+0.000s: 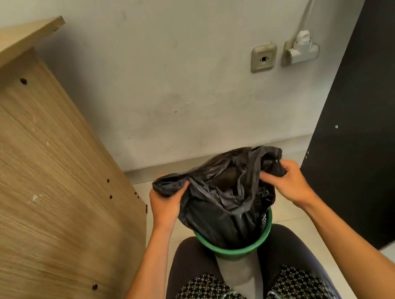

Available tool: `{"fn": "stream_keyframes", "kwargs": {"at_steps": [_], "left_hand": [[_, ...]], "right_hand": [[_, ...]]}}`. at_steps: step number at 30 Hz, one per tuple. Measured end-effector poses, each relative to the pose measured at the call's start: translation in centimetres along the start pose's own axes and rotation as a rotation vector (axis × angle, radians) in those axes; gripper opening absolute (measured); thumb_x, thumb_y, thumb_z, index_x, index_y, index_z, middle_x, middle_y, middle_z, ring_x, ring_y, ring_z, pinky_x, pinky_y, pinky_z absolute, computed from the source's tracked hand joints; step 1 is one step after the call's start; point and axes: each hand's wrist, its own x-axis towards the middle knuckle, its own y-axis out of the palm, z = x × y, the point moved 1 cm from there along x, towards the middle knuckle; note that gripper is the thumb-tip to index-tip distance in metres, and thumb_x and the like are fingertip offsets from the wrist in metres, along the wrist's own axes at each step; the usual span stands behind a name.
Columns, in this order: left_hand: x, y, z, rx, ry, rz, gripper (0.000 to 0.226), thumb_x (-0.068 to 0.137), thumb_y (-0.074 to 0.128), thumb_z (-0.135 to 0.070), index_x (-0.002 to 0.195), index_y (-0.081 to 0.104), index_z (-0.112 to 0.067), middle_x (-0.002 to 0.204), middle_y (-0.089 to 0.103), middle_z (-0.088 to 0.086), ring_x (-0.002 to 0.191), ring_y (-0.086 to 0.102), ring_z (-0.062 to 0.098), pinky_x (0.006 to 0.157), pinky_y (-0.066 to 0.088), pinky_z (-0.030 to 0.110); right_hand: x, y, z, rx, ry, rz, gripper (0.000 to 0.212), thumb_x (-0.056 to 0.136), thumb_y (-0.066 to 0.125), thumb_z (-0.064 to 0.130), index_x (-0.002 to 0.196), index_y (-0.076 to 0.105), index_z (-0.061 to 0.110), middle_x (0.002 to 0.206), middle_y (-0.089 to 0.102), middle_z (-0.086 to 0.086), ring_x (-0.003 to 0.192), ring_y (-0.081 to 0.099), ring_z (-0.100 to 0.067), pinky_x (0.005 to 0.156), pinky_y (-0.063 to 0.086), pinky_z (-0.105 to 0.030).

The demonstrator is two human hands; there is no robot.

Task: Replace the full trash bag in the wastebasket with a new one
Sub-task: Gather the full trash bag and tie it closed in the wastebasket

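Note:
A black trash bag [222,196] stands in a green wastebasket [237,247] on the floor between my knees. The bag's top rises well above the basket's rim, and its mouth is loosely gathered. My left hand [164,203] grips the bag's left edge, bunched into a handle. My right hand [287,182] grips the bag's right edge. Both hands are level with each other above the basket. The bag's contents are mostly hidden by dark folds of plastic.
A wooden cabinet [33,171] stands close on the left. A black panel [369,126] stands on the right. The grey wall [181,76] behind carries a socket plate [263,58] and a white plug adapter [302,50]. Pale floor tiles [285,210] surround the basket.

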Motion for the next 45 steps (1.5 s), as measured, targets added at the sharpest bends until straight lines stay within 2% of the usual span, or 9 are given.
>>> {"fn": "stream_keyframes", "kwargs": {"at_steps": [4, 11, 16, 21, 24, 29, 35, 40, 45], "left_hand": [[1.2, -1.2, 2.7, -0.32, -0.388, -0.113, 0.074, 0.08, 0.088, -0.022, 0.142, 0.051, -0.006, 0.129, 0.068, 0.008, 0.114, 0.068, 0.027, 0.099, 0.057, 0.043], [2.3, -1.7, 4.1, -0.442, -0.567, -0.096, 0.07, 0.076, 0.09, -0.028, 0.136, 0.062, -0.01, 0.122, 0.074, 0.012, 0.108, 0.073, 0.033, 0.091, 0.061, 0.049], [2.3, 0.4, 5.0, -0.374, -0.639, -0.035, 0.064, 0.073, 0.089, -0.03, 0.13, 0.067, -0.011, 0.117, 0.077, 0.011, 0.106, 0.074, 0.032, 0.083, 0.06, 0.04], [2.1, 1.5, 6.0, -0.316, -0.747, -0.083, 0.042, 0.086, 0.074, -0.02, 0.124, 0.066, -0.003, 0.112, 0.074, 0.019, 0.097, 0.073, 0.037, 0.07, 0.058, 0.039], [1.7, 1.5, 6.2, -0.381, -0.81, -0.099, 0.04, 0.088, 0.067, -0.022, 0.122, 0.067, -0.001, 0.118, 0.073, 0.023, 0.092, 0.072, 0.037, 0.069, 0.056, 0.039], [1.1, 1.1, 5.1, -0.591, -0.802, -0.027, 0.032, 0.095, 0.057, -0.028, 0.112, 0.071, -0.005, 0.108, 0.075, 0.019, 0.089, 0.069, 0.034, 0.075, 0.055, 0.039], [0.6, 1.8, 4.3, -0.919, -0.622, 0.117, 0.061, 0.091, 0.046, -0.038, 0.137, 0.064, -0.001, 0.135, 0.063, 0.024, 0.123, 0.061, 0.038, 0.105, 0.048, 0.047], [0.5, 4.0, 3.9, -0.853, -0.545, 0.245, 0.057, 0.092, 0.047, -0.049, 0.063, 0.072, -0.008, 0.076, 0.071, 0.013, 0.098, 0.073, 0.026, 0.106, 0.044, 0.044], [0.7, 3.8, 5.0, -0.852, -0.397, 0.385, 0.042, 0.075, 0.086, -0.046, 0.082, 0.068, -0.009, 0.087, 0.061, 0.014, 0.101, 0.063, 0.031, 0.111, 0.046, 0.048]], "right_hand": [[1.1, -1.9, -1.8, 0.191, 0.176, -0.177, 0.015, 0.087, 0.076, 0.012, 0.102, 0.074, 0.013, 0.093, 0.08, 0.001, 0.09, 0.076, -0.016, 0.09, 0.057, -0.044], [2.1, -3.2, -3.0, 0.364, 0.244, 0.135, 0.106, 0.036, 0.103, 0.039, 0.127, 0.06, 0.005, 0.118, 0.074, -0.01, 0.11, 0.069, -0.027, 0.084, 0.059, -0.03], [4.3, 2.3, -0.6, 0.291, 0.208, 0.198, 0.089, 0.039, 0.1, 0.052, 0.108, 0.07, 0.005, 0.102, 0.078, -0.008, 0.095, 0.075, -0.026, 0.081, 0.06, -0.033], [6.2, 5.4, 0.0, 0.531, 0.326, 0.111, 0.064, 0.072, 0.084, 0.025, 0.123, 0.065, -0.008, 0.121, 0.07, -0.026, 0.112, 0.067, -0.042, 0.099, 0.056, -0.049], [6.8, 6.7, -0.4, 0.726, 0.481, -0.031, 0.027, 0.096, 0.061, 0.025, 0.109, 0.071, 0.004, 0.102, 0.078, -0.014, 0.093, 0.075, -0.028, 0.077, 0.063, -0.035], [7.6, 6.7, -1.8, 0.584, 0.736, -0.047, 0.024, 0.104, 0.044, 0.013, 0.084, 0.057, 0.009, 0.049, 0.056, -0.002, 0.037, 0.053, -0.015, 0.04, 0.043, -0.019], [7.5, 7.1, -4.4, -0.264, 0.761, 0.207, 0.023, 0.097, 0.057, 0.02, 0.094, 0.069, 0.001, 0.083, 0.073, -0.017, 0.071, 0.064, -0.026, 0.065, 0.045, -0.031], [6.9, 8.6, -5.4, -0.632, 0.69, 0.314, 0.021, 0.092, 0.057, 0.02, 0.075, 0.06, 0.009, 0.07, 0.06, -0.006, 0.067, 0.056, -0.023, 0.058, 0.039, -0.03], [6.1, 7.6, -3.4, 0.003, 0.794, 0.341, 0.05, 0.092, 0.056, 0.058, 0.124, 0.068, 0.022, 0.122, 0.071, -0.002, 0.111, 0.064, -0.019, 0.102, 0.047, -0.041]]}}
